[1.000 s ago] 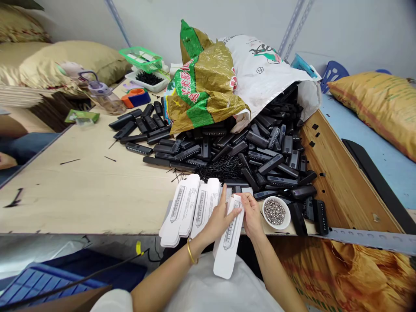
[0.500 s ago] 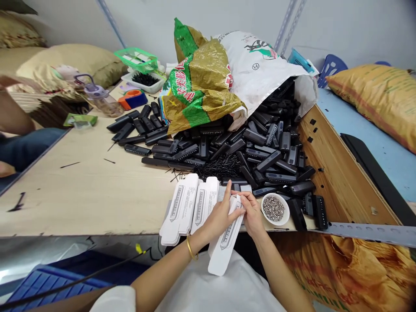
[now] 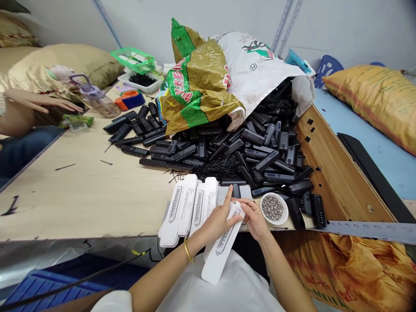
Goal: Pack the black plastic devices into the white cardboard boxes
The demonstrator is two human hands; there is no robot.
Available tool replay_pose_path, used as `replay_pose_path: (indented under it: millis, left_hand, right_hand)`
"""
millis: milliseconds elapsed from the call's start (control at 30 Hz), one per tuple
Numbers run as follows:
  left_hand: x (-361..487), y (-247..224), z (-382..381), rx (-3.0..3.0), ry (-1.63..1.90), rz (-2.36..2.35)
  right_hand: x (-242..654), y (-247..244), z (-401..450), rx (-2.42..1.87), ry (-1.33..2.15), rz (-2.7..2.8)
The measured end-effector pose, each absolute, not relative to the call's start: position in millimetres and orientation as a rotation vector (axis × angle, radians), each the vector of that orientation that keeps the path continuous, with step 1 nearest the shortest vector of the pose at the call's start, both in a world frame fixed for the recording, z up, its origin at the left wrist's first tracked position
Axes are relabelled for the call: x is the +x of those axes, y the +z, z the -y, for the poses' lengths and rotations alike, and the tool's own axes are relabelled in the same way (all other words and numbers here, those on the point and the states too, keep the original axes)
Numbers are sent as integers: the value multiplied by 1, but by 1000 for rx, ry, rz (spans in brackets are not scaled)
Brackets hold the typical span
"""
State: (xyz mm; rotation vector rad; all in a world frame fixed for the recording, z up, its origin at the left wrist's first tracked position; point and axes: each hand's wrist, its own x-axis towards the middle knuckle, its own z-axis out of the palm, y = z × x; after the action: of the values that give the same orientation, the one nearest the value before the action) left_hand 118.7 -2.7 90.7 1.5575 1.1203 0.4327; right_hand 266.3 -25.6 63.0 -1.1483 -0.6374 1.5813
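Note:
Between my hands is a long white printed carton [image 3: 222,242], tilted toward my lap, with a drawing of a slim device on its face. My left hand [image 3: 218,221] grips its left side, thumb across the face and index finger stretched upward. At the carton's top end, my right hand [image 3: 254,218] pinches the flap with thumb and fingers. Two stacks of flat white cartons, a left stack [image 3: 178,208] and a right stack [image 3: 204,201], lie on the table just left of my hands. A white bowl [image 3: 285,215] of small metal screws stands to the right.
A big heap of black plastic housings [image 3: 185,152] spreads over the table [image 3: 81,195], with thin black strips [image 3: 219,167] among them. Behind are a gold-green bag [image 3: 208,60] and a white sack [image 3: 260,65]. A wooden board [image 3: 318,160] edges the right side. Another person's hand [image 3: 42,100] is at far left.
The carton has shifted slightly down and left in my hands. The view has moved slightly. At far left, the other person's hand has come into view above the table edge.

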Motion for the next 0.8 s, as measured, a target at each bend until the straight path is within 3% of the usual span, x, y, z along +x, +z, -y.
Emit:
replay_pose_path:
  millis: [600,700,800]
  left_hand:
    - [119,76,-3,1359,556,-1131]
    - [120,74,-10,1253,667,-1031]
    - [118,81,-15,1526,771,-816]
  right_hand:
    - [252,60,40,-1071,1529,684]
    - [262,58,21,-1169,1397,559]
    - [271,56,-2,-1218,1184,388]
